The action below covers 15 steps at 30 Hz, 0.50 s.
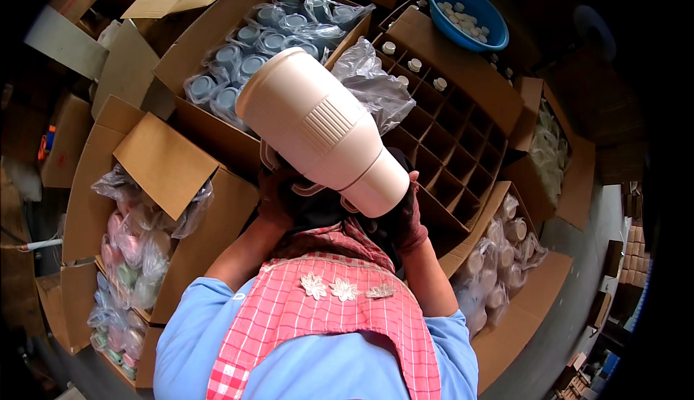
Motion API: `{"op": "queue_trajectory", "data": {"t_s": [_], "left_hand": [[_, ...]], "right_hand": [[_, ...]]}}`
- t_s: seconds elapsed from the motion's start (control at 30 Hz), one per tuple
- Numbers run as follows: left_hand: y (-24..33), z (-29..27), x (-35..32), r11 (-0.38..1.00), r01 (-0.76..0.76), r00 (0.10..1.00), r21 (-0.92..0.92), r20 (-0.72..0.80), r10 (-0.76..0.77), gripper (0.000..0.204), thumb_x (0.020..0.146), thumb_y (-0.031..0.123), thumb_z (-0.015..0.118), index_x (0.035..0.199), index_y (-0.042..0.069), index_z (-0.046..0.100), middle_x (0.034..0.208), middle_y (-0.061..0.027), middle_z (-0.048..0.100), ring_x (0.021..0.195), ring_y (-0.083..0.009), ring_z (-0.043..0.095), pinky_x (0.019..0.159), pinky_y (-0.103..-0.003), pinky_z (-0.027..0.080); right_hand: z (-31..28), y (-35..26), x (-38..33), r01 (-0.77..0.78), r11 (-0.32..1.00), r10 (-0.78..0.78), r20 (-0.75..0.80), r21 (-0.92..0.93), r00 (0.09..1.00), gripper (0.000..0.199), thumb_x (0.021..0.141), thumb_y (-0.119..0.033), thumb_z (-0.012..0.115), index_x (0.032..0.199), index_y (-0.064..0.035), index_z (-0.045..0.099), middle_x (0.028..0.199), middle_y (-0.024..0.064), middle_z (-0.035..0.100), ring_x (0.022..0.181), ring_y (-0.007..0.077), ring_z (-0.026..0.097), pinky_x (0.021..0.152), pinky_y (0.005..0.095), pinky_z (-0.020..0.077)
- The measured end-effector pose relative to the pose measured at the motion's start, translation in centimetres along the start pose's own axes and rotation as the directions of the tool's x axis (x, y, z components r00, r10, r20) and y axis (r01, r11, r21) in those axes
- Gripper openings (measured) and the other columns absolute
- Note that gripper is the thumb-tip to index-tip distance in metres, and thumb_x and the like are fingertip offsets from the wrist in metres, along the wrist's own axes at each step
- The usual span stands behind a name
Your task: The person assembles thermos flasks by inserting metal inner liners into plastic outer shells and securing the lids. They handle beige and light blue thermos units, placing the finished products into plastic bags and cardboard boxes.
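A large cream plastic jug body [318,129] with a ribbed patch is held up close in front of me, its base pointing up and away. My left hand [275,201], in a dark glove, grips it from below on the left near its handle. My right hand [410,215], also gloved, holds the lower rim on the right. Under the jug, most of both hands is hidden. I wear a blue shirt and a red checked apron.
Open cardboard boxes surround me: blue bagged parts [253,45] ahead, pink and green bagged parts [130,255] at left, cream bagged parts [506,255] at right. A divided carton [448,125] holds a few white caps. A blue basin [466,13] of caps stands behind it.
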<state>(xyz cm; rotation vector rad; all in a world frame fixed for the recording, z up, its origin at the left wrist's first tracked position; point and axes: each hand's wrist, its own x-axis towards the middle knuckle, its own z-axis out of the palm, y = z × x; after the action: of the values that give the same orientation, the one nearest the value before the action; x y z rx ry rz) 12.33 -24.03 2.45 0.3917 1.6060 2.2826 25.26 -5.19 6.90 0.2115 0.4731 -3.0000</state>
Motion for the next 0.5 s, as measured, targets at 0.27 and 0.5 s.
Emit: {"op": "queue_trajectory", "data": {"t_s": [0.27,0.5], "left_hand": [[2.4,-4.5,0.1,0.621,-0.47,0.876,0.627,0.245,0.415,0.026,0.065,0.01,0.075,0.089,0.003,0.068,0.107,-0.0142,0.063,0.098,-0.0241,0.062,0.087,-0.036,0.047],[2.6,-2.1,-0.5,0.921,0.333,0.939,0.204,0.018,-0.343,0.058,0.062,-0.005,0.068,0.117,0.002,0.054,0.106,-0.0074,0.063,0.096,-0.0175,0.06,0.086,-0.031,0.048]], "right_hand": [[-1.0,-1.1,0.7,-0.017,0.675,-0.387,-0.373,-0.738,0.843,0.038,0.083,-0.02,0.064,0.117,-0.0057,0.055,0.095,0.0051,0.062,0.082,0.0159,0.061,0.073,0.0251,0.0484],[-10.8,-8.2,3.6,-0.046,0.442,-0.681,-0.369,-0.896,0.633,0.029,0.075,-0.013,0.071,0.102,-0.0048,0.063,0.093,0.0059,0.066,0.086,0.0164,0.063,0.073,0.0267,0.0492]]}}
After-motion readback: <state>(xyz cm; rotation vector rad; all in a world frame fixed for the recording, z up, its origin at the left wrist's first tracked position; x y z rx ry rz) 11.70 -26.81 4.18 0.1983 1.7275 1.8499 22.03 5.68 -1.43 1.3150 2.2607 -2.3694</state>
